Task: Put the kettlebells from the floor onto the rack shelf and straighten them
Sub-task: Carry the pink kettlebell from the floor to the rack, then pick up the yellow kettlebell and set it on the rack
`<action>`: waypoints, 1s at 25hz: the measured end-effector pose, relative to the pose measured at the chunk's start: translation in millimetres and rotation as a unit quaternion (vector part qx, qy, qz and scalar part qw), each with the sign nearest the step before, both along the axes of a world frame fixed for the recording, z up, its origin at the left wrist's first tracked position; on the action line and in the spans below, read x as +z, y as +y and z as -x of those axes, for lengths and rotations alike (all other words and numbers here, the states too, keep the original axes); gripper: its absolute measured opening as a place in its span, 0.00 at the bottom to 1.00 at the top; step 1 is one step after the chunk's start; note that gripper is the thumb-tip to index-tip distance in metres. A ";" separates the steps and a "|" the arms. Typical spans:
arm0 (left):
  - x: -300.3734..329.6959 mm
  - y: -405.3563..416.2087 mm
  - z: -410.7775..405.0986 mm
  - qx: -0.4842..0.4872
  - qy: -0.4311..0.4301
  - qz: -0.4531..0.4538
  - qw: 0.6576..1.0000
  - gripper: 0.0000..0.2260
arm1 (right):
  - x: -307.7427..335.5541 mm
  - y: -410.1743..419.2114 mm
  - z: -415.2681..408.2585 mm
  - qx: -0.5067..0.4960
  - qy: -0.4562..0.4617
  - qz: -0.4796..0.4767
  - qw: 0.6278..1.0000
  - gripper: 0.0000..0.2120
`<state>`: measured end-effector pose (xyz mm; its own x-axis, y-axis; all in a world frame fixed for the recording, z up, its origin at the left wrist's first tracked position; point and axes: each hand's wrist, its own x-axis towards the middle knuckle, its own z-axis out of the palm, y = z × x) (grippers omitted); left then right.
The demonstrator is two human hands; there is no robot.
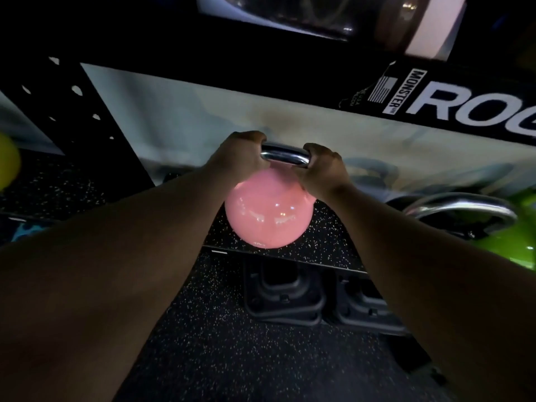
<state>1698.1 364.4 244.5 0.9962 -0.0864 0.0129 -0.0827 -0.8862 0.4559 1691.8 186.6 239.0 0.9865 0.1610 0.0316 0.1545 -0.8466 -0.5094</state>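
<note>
A glossy pink kettlebell point(268, 216) with a chrome handle sits at the front edge of the speckled black rack shelf point(327, 242). My left hand point(239, 159) grips the left end of the handle. My right hand point(322, 169) grips the right end. Both forearms reach in from the bottom corners. To the right on the same shelf stands a green kettlebell point(510, 245) with its chrome handle turned toward the pink one. Whether the pink bell's base rests fully on the shelf or overhangs its edge is unclear.
A black perforated rack upright point(78, 117) rises at the left, with a yellow-green object point(7, 161) at the far left edge. A black branded crossbeam point(464, 97) runs above the shelf. Black kettlebells or weights point(284, 297) sit below on the speckled rubber floor point(217, 358).
</note>
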 end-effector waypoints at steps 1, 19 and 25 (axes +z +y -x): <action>1.6 -1.4 2.0 0.008 0.018 0.021 1.000 0.18 | 3.4 -0.8 0.7 0.002 0.010 -0.001 1.000 0.13; -54.6 241.6 403.4 0.394 0.156 0.067 0.903 0.23 | -14.8 283.4 222.1 0.523 0.023 0.002 0.852 0.14; -91.0 327.3 653.5 0.501 0.227 0.083 0.831 0.24 | -54.1 421.1 421.7 0.645 0.063 0.058 0.760 0.14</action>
